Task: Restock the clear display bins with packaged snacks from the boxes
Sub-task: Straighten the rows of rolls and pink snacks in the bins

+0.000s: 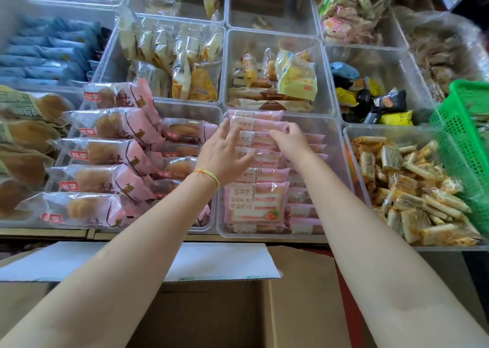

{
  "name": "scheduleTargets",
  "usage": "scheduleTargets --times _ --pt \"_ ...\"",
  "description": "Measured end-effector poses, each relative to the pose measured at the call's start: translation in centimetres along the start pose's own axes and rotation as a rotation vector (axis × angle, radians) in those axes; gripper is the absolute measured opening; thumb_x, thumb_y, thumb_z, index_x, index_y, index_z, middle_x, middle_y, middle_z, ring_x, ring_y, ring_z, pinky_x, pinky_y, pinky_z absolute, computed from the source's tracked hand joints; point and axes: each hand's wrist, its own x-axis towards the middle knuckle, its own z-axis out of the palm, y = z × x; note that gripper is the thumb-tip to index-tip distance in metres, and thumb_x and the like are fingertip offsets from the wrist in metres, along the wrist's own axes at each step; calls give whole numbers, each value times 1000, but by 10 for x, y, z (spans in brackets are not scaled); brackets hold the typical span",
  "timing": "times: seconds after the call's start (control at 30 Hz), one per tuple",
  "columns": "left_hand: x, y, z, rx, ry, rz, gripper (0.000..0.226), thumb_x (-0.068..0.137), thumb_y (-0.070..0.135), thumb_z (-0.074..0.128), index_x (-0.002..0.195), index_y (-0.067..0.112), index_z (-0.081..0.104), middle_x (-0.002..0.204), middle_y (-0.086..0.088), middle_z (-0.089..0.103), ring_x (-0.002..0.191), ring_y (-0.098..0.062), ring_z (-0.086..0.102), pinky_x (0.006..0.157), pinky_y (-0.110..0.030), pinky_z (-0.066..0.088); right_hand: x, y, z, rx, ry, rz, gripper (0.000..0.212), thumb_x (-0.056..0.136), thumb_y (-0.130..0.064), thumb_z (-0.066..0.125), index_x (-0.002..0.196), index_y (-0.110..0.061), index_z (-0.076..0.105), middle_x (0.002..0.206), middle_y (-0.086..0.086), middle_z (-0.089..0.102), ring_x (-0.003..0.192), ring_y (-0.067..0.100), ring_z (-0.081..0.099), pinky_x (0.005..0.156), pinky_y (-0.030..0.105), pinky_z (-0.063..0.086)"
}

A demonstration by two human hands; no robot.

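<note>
The pink strawberry toast packs [255, 202] stand in an overlapping row along the left side of a clear plastic bin [336, 135] in the front row of the display, with a lower row of the same packs to their right. Both hands work the far end of the row. The left hand [227, 154] lies flat with fingers spread and straight against the packs' left edge; the right hand [289, 138] has its fingers curled over the top of a pack, pinching it. The step looks like squaring up packs just set in. Next likely calls for reaching back to the open cardboard box [299, 294] below for more. The wrappers are glossy, crinkly film; the bin walls are rigid and transparent.
</note>
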Motion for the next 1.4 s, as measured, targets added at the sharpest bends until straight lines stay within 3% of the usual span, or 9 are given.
scheduleTargets --times 0.13,0.23,0.4,0.6,0.87,0.97,1.1,1.27,1.4 --pt "1 -1 -10 36 -45 -10 82 89 60 51 155 23 20 165 -2 3 131 -30 48 100 -38 43 -7 -11 5 -326 363 -409 45 91 -9 54 136 -12 50 123 2 50 109 21 52 90 38 49" --pt "4 0 -18 22 -62 -44 84 87 55 54 155 21 18 165 -5 5 126 -35 52 97 -38 43 -3 -23 20 -537 252 -619 38 94 -5 49 130 -11 60 131 8 59 123 25 50 110 46 36" --pt "4 2 -20 23 -88 -40 88 86 50 57 155 17 15 165 -8 4 127 -35 52 96 -36 42 10 -36 45 -808 -8 -450 48 98 -21 46 146 -20 46 150 6 44 141 26 34 116 46 21" --pt "2 1 -16 57 -108 -12 98 84 55 58 157 12 8 165 -7 -3 139 -28 41 105 -35 38 14 -22 49 -776 -213 -576 50 94 -11 43 143 -22 51 150 0 49 141 22 38 117 44 21" --pt "4 -2 -13 111 -118 26 90 87 58 51 157 17 12 166 1 -5 136 -26 44 100 -36 42 -21 14 9 -330 382 -571 41 95 -15 53 135 -11 56 137 10 51 120 23 52 104 44 45" --pt "2 -4 -8 178 -129 83 92 86 66 49 156 19 14 166 -2 -4 145 -30 29 111 -40 35 -56 33 6 -302 177 -440 70 89 -48 68 148 -22 40 148 7 35 125 12 39 104 36 42" --pt "3 -7 -2 334 -161 127 88 87 71 39 156 23 16 165 -4 2 149 -36 13 117 -46 26 -75 48 5 -620 -129 -328 133 54 -76 78 155 -44 -1 165 2 -13 153 30 4 119 57 24" --pt "10 4 -6 350 -218 98 85 89 76 26 157 27 13 166 -3 2 150 -40 0 120 -52 12 -77 49 6 -827 -55 -333 130 56 -74 81 155 -45 1 165 6 -17 153 34 -5 121 56 13" --pt "-26 8 -7 453 -141 420 99 80 85 27 157 22 15 165 -7 0 151 -31 -9 122 -53 0 -79 59 11 -858 35 -404 118 66 -75 72 156 -43 3 165 7 -17 153 34 -11 121 57 7"
